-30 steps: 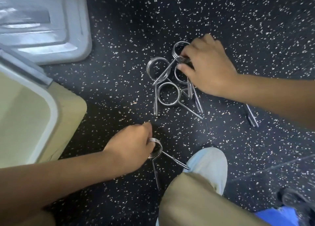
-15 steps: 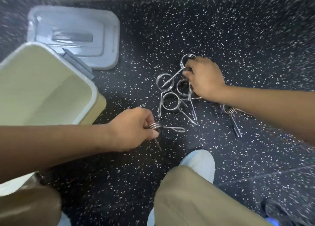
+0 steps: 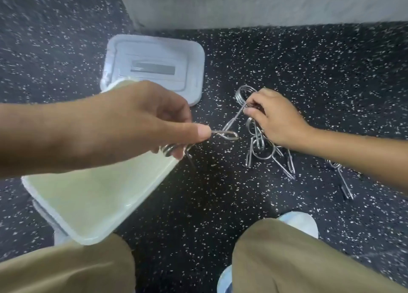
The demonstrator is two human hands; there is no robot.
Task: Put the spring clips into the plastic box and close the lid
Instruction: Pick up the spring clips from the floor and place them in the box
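One clip (image 3: pixel 176 148) is pinched in the left hand (image 3: pixel 136 125), thumb and fingers closed on its coil with one arm poking right, at mid-frame just over the right edge of the box (image 3: pixel 88 204). The box sits open at lower left, tilted in view, and its inside looks bare as far as the hand lets me see. The next thing, I judge, is to carry the clip left until it hangs well inside the rim, lower it, then let go, so the springy arms do not catch the wall and flip it out.

The right hand (image 3: pixel 273 120), right of centre, is closed on a second clip (image 3: pixel 242 96) lifted from the pile (image 3: pixel 265 151) on the floor (image 3: pixel 220 204). Its arm seems threaded among the others, so it should be lifted slowly and shaken free. A stray clip (image 3: pixel 342 180) lies at far right. The lid (image 3: pixel 194 67) rests flat on the floor at upper centre, just beyond the box.
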